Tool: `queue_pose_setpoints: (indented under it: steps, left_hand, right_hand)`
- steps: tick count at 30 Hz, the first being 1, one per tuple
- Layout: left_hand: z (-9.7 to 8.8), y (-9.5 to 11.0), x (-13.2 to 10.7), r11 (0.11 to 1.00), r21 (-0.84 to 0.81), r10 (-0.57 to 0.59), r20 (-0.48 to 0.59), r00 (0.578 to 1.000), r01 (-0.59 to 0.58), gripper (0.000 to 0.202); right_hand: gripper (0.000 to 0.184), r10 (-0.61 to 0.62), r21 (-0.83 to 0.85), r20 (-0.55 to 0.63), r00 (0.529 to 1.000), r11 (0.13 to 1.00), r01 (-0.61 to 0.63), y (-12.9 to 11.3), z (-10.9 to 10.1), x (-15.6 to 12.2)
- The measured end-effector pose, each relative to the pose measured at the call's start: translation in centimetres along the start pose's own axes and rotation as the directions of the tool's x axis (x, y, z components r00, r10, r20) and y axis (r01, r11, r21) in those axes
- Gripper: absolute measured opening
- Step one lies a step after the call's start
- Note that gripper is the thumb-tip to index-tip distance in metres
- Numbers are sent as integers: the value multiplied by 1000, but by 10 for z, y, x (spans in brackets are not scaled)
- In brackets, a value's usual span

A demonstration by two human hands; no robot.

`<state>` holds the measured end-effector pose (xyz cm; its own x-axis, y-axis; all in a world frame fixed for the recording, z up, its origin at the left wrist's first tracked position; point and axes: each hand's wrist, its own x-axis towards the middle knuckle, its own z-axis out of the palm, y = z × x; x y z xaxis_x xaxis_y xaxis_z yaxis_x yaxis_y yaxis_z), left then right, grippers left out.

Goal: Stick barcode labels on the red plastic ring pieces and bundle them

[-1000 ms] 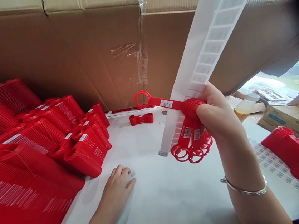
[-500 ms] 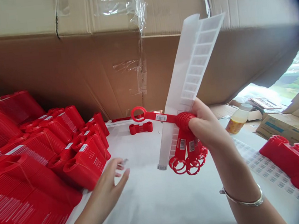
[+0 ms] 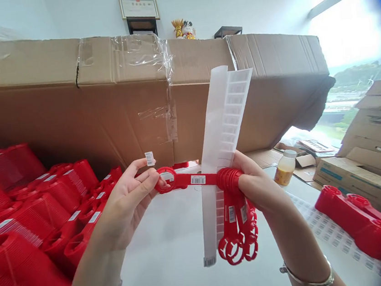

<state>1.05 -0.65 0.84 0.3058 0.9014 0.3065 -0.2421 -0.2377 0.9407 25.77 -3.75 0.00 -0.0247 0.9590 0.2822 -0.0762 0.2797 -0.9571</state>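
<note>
My right hand (image 3: pixel 255 186) is shut on a bundle of red plastic ring-ended handles (image 3: pixel 235 216) and a long white strip of label backing (image 3: pixel 222 135). Most handles hang down with their rings low, and barcode labels show on several. One red handle (image 3: pixel 198 180) lies crosswise with a barcode label on it. My left hand (image 3: pixel 127 196) holds that handle's ring end (image 3: pixel 167 180) with its fingers. A small white barcode label (image 3: pixel 149 158) stands on a left fingertip, just above the ring.
Rows of stacked red plastic handles (image 3: pixel 40 210) fill the left of the white table (image 3: pixel 164 274). A tall cardboard carton (image 3: pixel 87 113) stands behind. To the right are a barcode label sheet (image 3: pixel 334 232), more red handles (image 3: pixel 357 220), a yellow-filled bottle (image 3: pixel 284 169) and cardboard boxes (image 3: pixel 359 178).
The view has tilted upward. My left hand has risen from the table to the red handle's ring, with the small label on a fingertip. The right hand has moved left, holding the same bundle and strip.
</note>
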Motion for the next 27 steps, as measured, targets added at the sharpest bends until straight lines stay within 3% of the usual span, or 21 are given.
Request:
queue_pose_setpoints:
  steps: [4,10,12,13,15,17,19,21,24,27]
  left_hand:
    - [-9,-3,2,993,-92,-54,147,988,68,54]
    - [-9,-2,-5,994,-74,-73,172,982,86,69]
    - [-6,0,-6,997,-44,-62,159,985,70,63]
    - [-4,0,-6,998,-3,-63,113,992,64,56]
    - [0,1,-7,988,142,-41,-87,995,53,44]
    - [6,1,-10,935,354,81,-295,952,30,38]
    - [12,2,-16,831,556,267,-372,889,-16,27]
    - [17,3,-25,725,686,358,-308,882,-55,24]
    - [23,3,-37,587,801,334,-110,936,-116,31]
    - [28,0,-41,414,880,334,92,938,-234,26]
  right_hand:
    - [62,25,39,-4,1000,999,-24,5,-8,3]
    - [58,19,50,-51,999,999,-16,3,-10,5]
    - [58,11,46,-45,999,999,-9,3,-8,6]
    - [57,1,44,-44,999,999,1,4,-7,6]
    - [57,-23,42,-48,999,999,25,7,-4,7]
    - [60,-35,28,-49,998,999,37,9,-1,7]
    - [64,-48,7,-43,998,999,49,10,2,6]
    - [66,-63,-18,-29,998,998,62,9,5,4]
    - [67,-70,-57,-1,998,996,70,7,11,1]
    - [67,-78,-106,31,996,991,81,5,16,-4]
